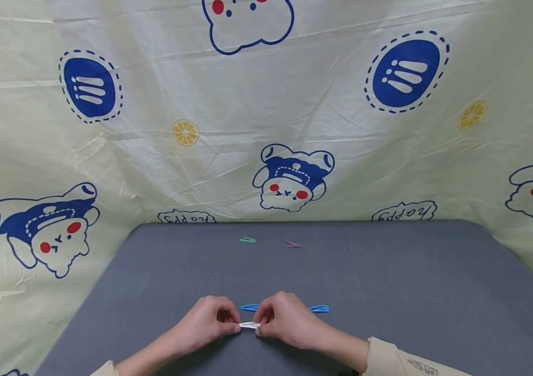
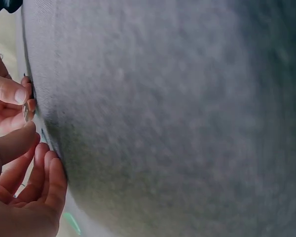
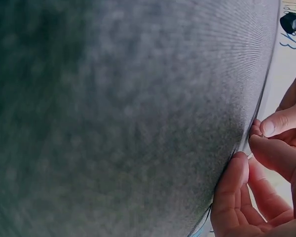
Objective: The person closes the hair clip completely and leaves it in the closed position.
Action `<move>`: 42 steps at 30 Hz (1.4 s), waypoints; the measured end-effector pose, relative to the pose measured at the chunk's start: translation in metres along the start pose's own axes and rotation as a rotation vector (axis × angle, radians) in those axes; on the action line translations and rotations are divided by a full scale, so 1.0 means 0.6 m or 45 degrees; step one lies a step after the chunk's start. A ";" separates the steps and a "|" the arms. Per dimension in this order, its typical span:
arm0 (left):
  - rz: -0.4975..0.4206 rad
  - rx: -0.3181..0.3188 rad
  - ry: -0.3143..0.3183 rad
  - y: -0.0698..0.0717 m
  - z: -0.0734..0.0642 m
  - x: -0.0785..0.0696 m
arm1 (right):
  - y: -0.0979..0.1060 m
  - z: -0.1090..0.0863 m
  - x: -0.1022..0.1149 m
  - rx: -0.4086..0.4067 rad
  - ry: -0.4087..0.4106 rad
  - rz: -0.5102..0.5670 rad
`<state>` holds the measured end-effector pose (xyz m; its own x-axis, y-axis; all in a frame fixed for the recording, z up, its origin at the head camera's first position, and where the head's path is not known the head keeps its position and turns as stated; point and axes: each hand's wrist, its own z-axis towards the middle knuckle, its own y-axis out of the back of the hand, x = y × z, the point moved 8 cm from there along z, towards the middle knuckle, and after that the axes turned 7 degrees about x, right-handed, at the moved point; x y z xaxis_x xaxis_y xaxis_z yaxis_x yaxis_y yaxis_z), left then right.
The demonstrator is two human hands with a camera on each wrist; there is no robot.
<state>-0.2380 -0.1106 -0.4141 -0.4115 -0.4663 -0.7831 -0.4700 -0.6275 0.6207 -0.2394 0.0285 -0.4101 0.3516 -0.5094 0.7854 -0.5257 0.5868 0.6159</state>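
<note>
A white snap hair clip [image 1: 250, 325] is held level between both hands at the near part of the grey table [image 1: 389, 271]. My left hand [image 1: 205, 321] pinches its left end between thumb and fingertips. At the right end, my right hand [image 1: 290, 321] does the same, thumb toward me. In the left wrist view the clip [image 2: 26, 111] shows edge-on between the two thumbs. Just behind the hands lies a blue hair clip [image 1: 249, 307], partly covered by the right fingers. Another blue clip [image 1: 320, 308] lies beyond the right hand.
Toward the far edge of the table lie a green hair clip [image 1: 247, 239] and a purple one [image 1: 293, 244], set a little apart. A pale printed cloth [image 1: 229, 177] hangs behind the table and down its sides.
</note>
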 end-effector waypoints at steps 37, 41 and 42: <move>0.077 0.041 -0.008 -0.006 0.001 0.008 | -0.003 -0.005 0.002 0.041 0.106 -0.022; 0.063 0.044 -0.011 -0.006 0.001 0.008 | -0.003 -0.004 0.000 0.042 0.099 -0.023; 0.063 0.043 -0.013 -0.007 0.001 0.008 | -0.003 -0.004 -0.001 0.043 0.098 -0.021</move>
<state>-0.2386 -0.1097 -0.4201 -0.4429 -0.4895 -0.7512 -0.4753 -0.5822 0.6596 -0.2368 0.0290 -0.4114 0.4181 -0.4682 0.7784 -0.5448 0.5565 0.6273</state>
